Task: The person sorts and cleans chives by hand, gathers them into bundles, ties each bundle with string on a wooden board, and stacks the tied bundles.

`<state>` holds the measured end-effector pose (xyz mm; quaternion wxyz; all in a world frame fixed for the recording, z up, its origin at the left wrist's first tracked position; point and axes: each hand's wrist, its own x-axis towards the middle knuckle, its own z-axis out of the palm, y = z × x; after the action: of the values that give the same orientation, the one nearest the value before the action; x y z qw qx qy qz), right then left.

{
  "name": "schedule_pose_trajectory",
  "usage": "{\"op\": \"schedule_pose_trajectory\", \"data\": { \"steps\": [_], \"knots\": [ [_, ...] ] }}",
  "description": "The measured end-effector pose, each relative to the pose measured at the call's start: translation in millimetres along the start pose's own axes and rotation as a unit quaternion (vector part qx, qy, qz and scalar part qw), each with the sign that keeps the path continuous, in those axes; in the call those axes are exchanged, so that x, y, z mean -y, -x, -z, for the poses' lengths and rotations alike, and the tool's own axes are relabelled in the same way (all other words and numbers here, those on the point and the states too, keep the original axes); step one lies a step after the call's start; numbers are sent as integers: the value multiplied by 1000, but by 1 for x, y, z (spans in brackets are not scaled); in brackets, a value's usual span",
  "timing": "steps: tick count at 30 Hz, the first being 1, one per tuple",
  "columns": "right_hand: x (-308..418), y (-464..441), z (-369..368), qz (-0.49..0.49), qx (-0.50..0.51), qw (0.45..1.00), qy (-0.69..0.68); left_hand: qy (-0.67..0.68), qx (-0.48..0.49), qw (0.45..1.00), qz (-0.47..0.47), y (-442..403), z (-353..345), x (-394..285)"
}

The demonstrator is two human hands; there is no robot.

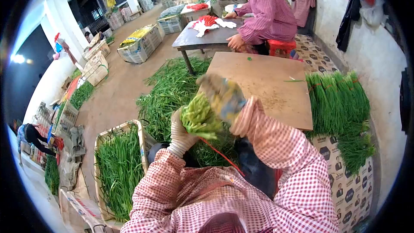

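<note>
My left hand (179, 133), in a whitish knitted glove, is closed around a bunch of greens (200, 118) whose pale green ends point up. A thin red string (221, 153) trails down from below the bunch toward my lap. My right hand (222, 95), in a soiled glove with yellow and blue patches, is beside the top of the bunch and smeared by motion. Whether its fingers hold anything cannot be made out. Both hands are in front of the near left edge of a brown wooden table (263, 82).
Loose greens (168, 90) are heaped on the floor left of the table. A crate (142, 140) full of long greens stands at my left. Tied bunches (338, 99) stand at the right on patterned sheeting. A co-worker (269, 11) sits at a dark table (189, 38) ahead.
</note>
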<state>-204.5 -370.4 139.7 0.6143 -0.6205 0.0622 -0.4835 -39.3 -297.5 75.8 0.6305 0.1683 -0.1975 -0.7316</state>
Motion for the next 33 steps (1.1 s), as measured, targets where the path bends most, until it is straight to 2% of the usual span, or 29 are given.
{"op": "schedule_pose_trajectory", "data": {
  "steps": [1, 2, 3, 4, 5, 6, 7, 8, 10, 12, 13, 14, 15, 16, 18, 19, 20, 22, 24, 26, 28, 30, 31, 33],
  "knots": [
    [0, -5, 10, 24, -2, 990, -137, 1, 47, 999, 12, 5, -1, -5],
    [7, -11, 16, 49, 2, 964, -262, 6, 40, 999, -29, 1, 3, -12],
    [17, -12, 22, 83, -76, 990, -88, 11, 32, 997, -70, -2, 7, -20],
    [23, -17, 30, 75, -68, 980, -169, 14, 25, 993, -111, -5, 11, -27],
    [29, -22, 39, 67, -61, 963, -252, -411, 11, 884, -224, -6, 19, -41],
    [36, -28, 47, 58, -56, 940, -331, -752, -7, 590, -294, -6, 25, -56],
    [35, -26, 44, 210, -40, 976, 39, -752, -2, 589, -294, -11, 21, -57],
    [49, -21, 29, 171, -52, 967, 179, -687, 0, 667, -290, -16, 14, -59],
    [78, -10, -3, 100, -48, 877, 468, -534, 4, 802, -268, -28, -8, -60],
    [91, -15, -8, 155, 57, 848, 504, -354, 6, 906, -230, -33, -35, -57],
    [89, -18, -5, 153, 49, 844, 511, -383, 30, 880, -280, -18, -83, -35],
    [83, -19, 3, 130, 118, 917, 359, -378, 45, 884, -271, -22, -89, -36],
    [85, -11, 16, 100, 171, 960, 199, -342, 8, 884, -319, -31, -92, -35],
    [99, 7, 30, 88, 130, 961, 227, -289, 81, 902, -310, -35, -110, -14],
    [135, 63, 54, 39, 119, 880, 457, -169, 254, 921, -241, -44, -141, 34],
    [141, 93, 63, 30, 86, 898, 431, -108, 343, 917, -173, -46, -154, 61],
    [145, 127, 67, 11, 46, 892, 449, -96, 350, 926, -109, -59, -151, 77],
    [148, 185, 71, -55, -88, 935, 339, -80, 362, 928, -34, -62, -166, 116],
    [158, 244, 67, -111, -203, 940, 251, -168, 166, 969, 80, -30, -201, 161],
    [166, 306, 55, -138, -324, 909, 222, -166, 233, 936, 203, -44, -182, 223],
    [157, 379, 54, -167, -419, 861, 236, -214, 261, 876, 345, -33, -195, 260],
    [119, 460, 62, -178, -463, 839, 223, -411, 363, 751, 367, -46, -167, 303],
    [94, 494, 71, -209, -512, 817, 162, -479, 398, 696, 358, -53, -139, 330],
    [60, 556, 66, -240, -557, 789, 94, -613, 476, 555, 300, -65, -95, 356]
  ]
}}
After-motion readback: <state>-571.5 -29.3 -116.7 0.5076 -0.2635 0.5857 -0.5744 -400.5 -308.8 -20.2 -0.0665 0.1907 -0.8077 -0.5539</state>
